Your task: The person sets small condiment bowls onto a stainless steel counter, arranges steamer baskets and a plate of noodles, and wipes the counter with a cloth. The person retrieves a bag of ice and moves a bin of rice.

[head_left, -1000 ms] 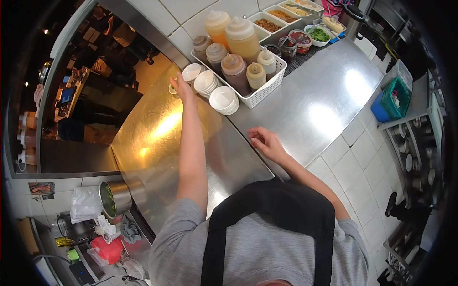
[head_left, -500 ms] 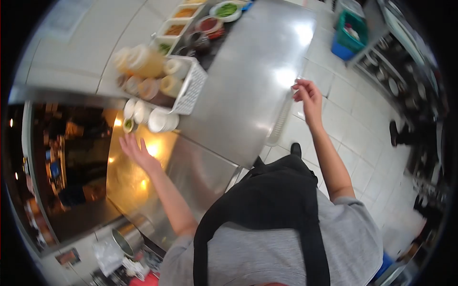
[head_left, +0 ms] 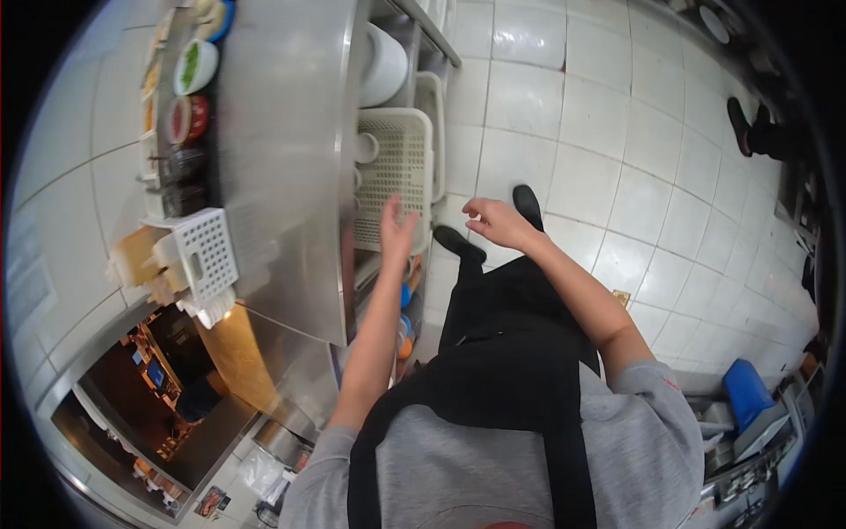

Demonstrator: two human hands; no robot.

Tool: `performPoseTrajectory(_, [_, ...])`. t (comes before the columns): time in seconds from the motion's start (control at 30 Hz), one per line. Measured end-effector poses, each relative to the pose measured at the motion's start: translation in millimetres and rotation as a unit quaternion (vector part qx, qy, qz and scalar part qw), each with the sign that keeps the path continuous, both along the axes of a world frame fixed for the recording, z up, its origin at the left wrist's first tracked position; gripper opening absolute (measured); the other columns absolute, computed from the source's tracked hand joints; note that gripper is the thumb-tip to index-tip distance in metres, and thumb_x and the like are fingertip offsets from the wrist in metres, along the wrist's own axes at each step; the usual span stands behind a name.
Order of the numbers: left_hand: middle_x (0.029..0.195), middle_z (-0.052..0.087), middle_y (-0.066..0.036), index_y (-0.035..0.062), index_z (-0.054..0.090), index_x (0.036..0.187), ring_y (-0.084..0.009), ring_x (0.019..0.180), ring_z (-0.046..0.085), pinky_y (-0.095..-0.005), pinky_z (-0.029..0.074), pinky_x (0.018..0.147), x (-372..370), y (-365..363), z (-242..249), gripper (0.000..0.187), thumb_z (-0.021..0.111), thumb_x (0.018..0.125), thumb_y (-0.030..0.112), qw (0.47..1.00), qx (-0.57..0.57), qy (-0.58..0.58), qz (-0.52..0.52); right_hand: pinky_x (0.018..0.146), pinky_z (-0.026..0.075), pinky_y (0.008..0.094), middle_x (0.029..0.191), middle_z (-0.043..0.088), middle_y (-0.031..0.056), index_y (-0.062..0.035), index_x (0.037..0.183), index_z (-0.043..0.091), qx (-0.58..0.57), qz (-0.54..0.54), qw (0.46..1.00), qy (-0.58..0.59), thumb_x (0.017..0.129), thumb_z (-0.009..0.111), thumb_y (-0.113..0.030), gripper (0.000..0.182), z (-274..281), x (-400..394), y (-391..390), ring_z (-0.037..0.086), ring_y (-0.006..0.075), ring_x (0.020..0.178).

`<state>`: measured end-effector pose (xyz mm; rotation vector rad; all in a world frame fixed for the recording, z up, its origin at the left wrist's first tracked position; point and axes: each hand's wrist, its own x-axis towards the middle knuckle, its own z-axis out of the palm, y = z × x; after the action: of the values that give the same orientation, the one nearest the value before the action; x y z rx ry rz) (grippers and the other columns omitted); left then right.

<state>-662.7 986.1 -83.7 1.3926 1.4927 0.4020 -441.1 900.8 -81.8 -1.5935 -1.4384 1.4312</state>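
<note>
My left hand (head_left: 398, 231) is raised in front of a pale perforated basket (head_left: 427, 141) on the shelf under the steel counter (head_left: 282, 159). Its fingers are apart and nothing is in it. To its right my right hand (head_left: 495, 222) hangs over the tiled floor, above my shoes, with its fingers loosely curled and apart, holding nothing. White cups (head_left: 367, 148) sit inside the basket. Behind the basket stands a large white container (head_left: 384, 66).
On the counter's far left are a white basket of bottles (head_left: 207, 256), a bowl of chopped greens (head_left: 195, 67) and a red-filled container (head_left: 187, 119). Another person's shoes (head_left: 738, 125) show at the upper right. A blue bin (head_left: 749, 394) stands at the lower right.
The view has swung right and down, bringing the under-counter shelf into sight. My left hand has left the counter's left end for the shelf front, and my hands are closer together.
</note>
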Motion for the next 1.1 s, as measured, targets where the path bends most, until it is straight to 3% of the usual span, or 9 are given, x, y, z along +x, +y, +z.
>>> performPoseTrajectory(0.13, [0.132,0.036,-0.020,-0.0029,0.033,0.131,-0.0328,0.122,0.037,-0.0395,0.031,0.100,-25,64,-96,0.067,0.067,0.074,0.010,0.973,0.045,0.114,0.197,0.075,0.047,0.0412,0.094,0.062,0.0175,-0.0010,0.099,0.056,-0.032,-0.050,0.998,-0.013,0.080,0.058,-0.019,0.026,-57,22,-55,0.059,0.0329,0.088])
performPoseTrajectory(0.27, [0.126,0.038,-0.025,-0.0049,0.037,0.125,-0.0382,0.115,0.042,-0.0423,0.033,0.100,-63,122,-132,0.074,0.074,0.065,0.016,0.918,0.180,0.282,0.214,0.074,0.048,0.0388,0.093,0.062,0.0174,-0.0005,0.101,0.056,-0.151,-0.135,0.978,-0.041,0.080,0.059,-0.015,0.025,-94,60,-110,0.060,0.0315,0.084])
performPoseTrajectory(0.4, [0.120,0.041,-0.025,-0.0061,0.038,0.121,-0.0396,0.108,0.046,-0.0431,0.036,0.097,-52,153,-138,0.073,0.074,0.064,0.020,0.912,0.030,0.308,0.269,0.073,0.048,0.0360,0.092,0.062,0.0168,0.0001,0.102,0.056,-0.229,-0.153,0.959,-0.067,0.080,0.058,-0.013,0.026,-109,84,-128,0.061,0.0296,0.079])
performPoseTrajectory(0.57, [0.117,0.039,-0.023,-0.0072,0.038,0.116,-0.0366,0.108,0.044,-0.0420,0.039,0.093,-54,123,-137,0.069,0.074,0.064,0.022,0.918,0.151,0.310,0.196,0.071,0.049,0.0356,0.092,0.062,0.0170,0.0001,0.103,0.055,-0.189,-0.160,0.967,-0.064,0.081,0.058,-0.014,0.026,-114,76,-102,0.061,0.0294,0.078])
performPoseTrajectory(0.7, [0.116,0.039,-0.023,-0.0068,0.038,0.115,-0.0374,0.108,0.043,-0.0448,0.035,0.095,-70,96,-128,0.070,0.074,0.062,0.021,0.861,0.275,0.325,0.278,0.072,0.048,0.0357,0.094,0.061,0.0167,-0.0001,0.104,0.054,-0.150,-0.169,0.973,-0.041,0.082,0.058,-0.015,0.026,-101,58,-70,0.061,0.0296,0.080])
performPoseTrajectory(0.8, [0.116,0.039,-0.024,-0.0072,0.038,0.116,-0.0371,0.106,0.043,-0.0459,0.035,0.095,-98,105,-143,0.071,0.075,0.061,0.019,0.857,0.139,0.423,0.260,0.072,0.047,0.0364,0.096,0.060,0.0157,-0.0014,0.104,0.054,-0.150,-0.133,0.980,-0.012,0.084,0.056,-0.015,0.025,-90,48,-54,0.061,0.0281,0.081])
performPoseTrajectory(0.93, [0.123,0.038,-0.025,-0.0052,0.035,0.125,-0.0356,0.112,0.044,-0.0409,0.040,0.093,-95,111,-150,0.074,0.074,0.066,0.017,0.884,0.072,0.374,0.273,0.072,0.047,0.0363,0.096,0.060,0.0154,-0.0016,0.105,0.053,-0.129,-0.113,0.985,-0.020,0.084,0.056,-0.015,0.025,-91,39,-48,0.061,0.0278,0.080])
performPoseTrajectory(1.03, [0.123,0.040,-0.025,-0.0052,0.034,0.125,-0.0353,0.112,0.045,-0.0392,0.041,0.092,-58,97,-132,0.073,0.074,0.068,0.017,0.923,0.162,0.289,0.196,0.072,0.047,0.0360,0.096,0.060,0.0151,-0.0016,0.104,0.053,-0.127,-0.119,0.985,-0.019,0.083,0.057,-0.015,0.025,-92,39,-45,0.060,0.0277,0.079])
performPoseTrajectory(1.1, [0.114,0.043,-0.023,-0.0065,0.038,0.118,-0.0378,0.111,0.039,-0.0456,0.032,0.096,-11,94,-105,0.073,0.077,0.061,0.016,0.923,0.253,0.063,0.284,0.071,0.047,0.0357,0.094,0.060,0.0151,-0.0014,0.104,0.053,-0.139,-0.134,0.981,-0.006,0.083,0.057,-0.015,0.025,-91,43,-49,0.060,0.0278,0.078])
